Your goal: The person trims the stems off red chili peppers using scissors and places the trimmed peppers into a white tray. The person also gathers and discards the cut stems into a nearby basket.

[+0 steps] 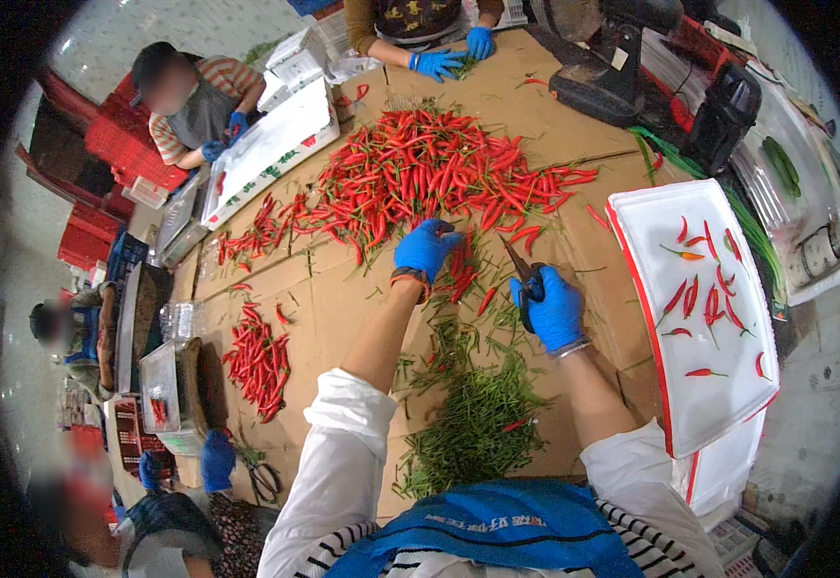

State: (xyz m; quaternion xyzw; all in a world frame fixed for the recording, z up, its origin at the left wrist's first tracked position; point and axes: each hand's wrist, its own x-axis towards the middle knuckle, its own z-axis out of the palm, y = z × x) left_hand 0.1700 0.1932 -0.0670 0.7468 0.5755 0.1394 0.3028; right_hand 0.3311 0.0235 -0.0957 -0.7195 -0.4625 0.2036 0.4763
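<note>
My left hand, in a blue glove, reaches to the front edge of a large heap of red chilies, fingers curled beside a few loose chilies; what it holds, if anything, is hidden. My right hand, also gloved in blue, grips dark scissors, their blades pointing up and left toward those chilies. Cut green stems lie heaped below my hands. A smaller pile of chilies is on the cardboard-covered table at the left.
A white tray with scattered chilies stands at the right. Co-workers are around the table: left, lower left and at the back. A white foam box, plastic containers, red crates and spare scissors surround the piles.
</note>
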